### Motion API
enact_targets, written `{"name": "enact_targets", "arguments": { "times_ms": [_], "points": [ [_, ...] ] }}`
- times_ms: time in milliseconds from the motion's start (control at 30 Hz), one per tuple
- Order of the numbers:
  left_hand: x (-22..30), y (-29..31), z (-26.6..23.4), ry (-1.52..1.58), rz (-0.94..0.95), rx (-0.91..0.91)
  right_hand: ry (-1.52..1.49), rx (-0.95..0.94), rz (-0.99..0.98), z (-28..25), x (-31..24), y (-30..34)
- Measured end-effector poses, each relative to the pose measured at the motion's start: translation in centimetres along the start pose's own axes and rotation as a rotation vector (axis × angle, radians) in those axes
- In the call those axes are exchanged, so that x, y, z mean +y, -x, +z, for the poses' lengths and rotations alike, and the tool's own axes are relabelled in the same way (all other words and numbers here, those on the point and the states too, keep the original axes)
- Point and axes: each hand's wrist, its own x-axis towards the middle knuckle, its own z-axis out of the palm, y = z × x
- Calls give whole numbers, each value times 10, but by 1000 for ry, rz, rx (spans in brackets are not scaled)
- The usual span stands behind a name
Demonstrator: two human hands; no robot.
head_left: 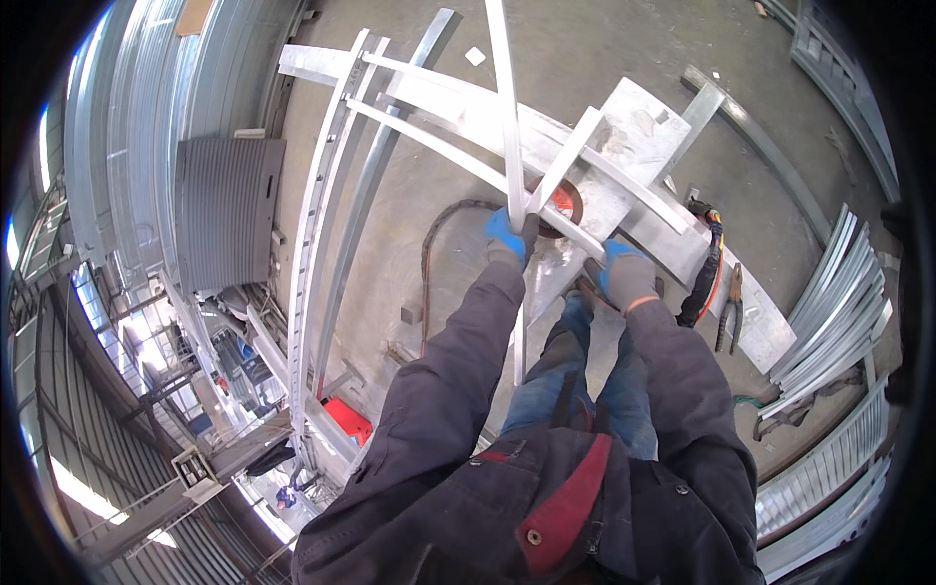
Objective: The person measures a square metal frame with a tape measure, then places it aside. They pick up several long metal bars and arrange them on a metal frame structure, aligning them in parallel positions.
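Left hand [502, 232] fingers are gripping a long metal bar [505, 97], which is running from past the hands back toward the knees; right hand [624, 273] fingers are bending near the end of a slanting bar [439, 148], but the undersides are hiding, so I can't tell if they're clenching anything; both hands are wearing blue-and-grey gloves; the slanting bar is crossing the long one close by the left hand; a round red-centred dish [563, 202] is showing just beyond the hands; pliers [731, 307] and a black cable bundle [702, 283] are lying to the right; stacked metal strips [834, 297] are lying farther right; a grey ribbed panel [229, 210] is showing well left.
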Motion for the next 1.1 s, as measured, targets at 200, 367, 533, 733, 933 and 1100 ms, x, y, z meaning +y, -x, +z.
{"name": "enact_targets", "arguments": {
  "times_ms": [200,367,533,733,933,1100],
  "points": [
    [-9,-2,0,-48,59,17,105,-82,175,-3,17,43],
    [4,1,-2,-6,10,3,76,-22,38,5,24,25],
    [12,-3,-10,-3,43,-29,37,101,-5,16,17,14],
    [34,17,-78,144,-142,72,33,269,101,-33,10,69],
    [177,71,-224,690,244,328,-504,97,-391,-76,-104,111],
    [239,142,-242,1268,308,42,-658,67,-582,-102,-171,139]
  ]
}}
